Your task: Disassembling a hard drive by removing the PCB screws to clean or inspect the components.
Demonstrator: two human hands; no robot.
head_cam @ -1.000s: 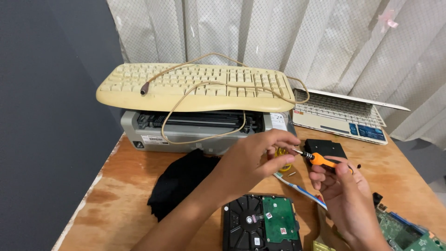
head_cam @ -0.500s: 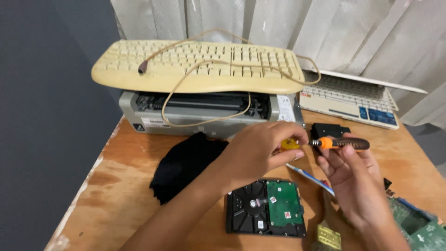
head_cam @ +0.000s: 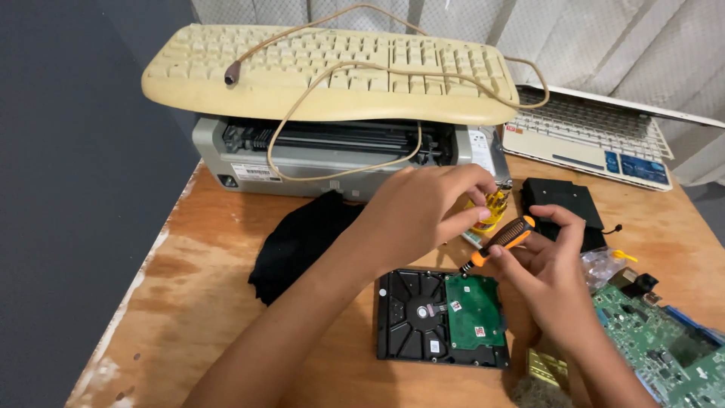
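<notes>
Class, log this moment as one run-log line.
right hand: holds orange-black screwdriver | tip: at hard drive edge | left hand: above, fingers pinched | surface: wooden table

Worn wooden table [head_cam: 189, 302], hard drive [head_cam: 442, 317], black cloth [head_cam: 298, 242], perhaps printer [head_cam: 340, 155]

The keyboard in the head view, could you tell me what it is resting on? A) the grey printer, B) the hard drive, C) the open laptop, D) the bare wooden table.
A: the cream keyboard lies across the top of the grey printer, its cable looping down over the printer's front, while the hard drive lies flat on the wooden table nearer the hands.
</notes>
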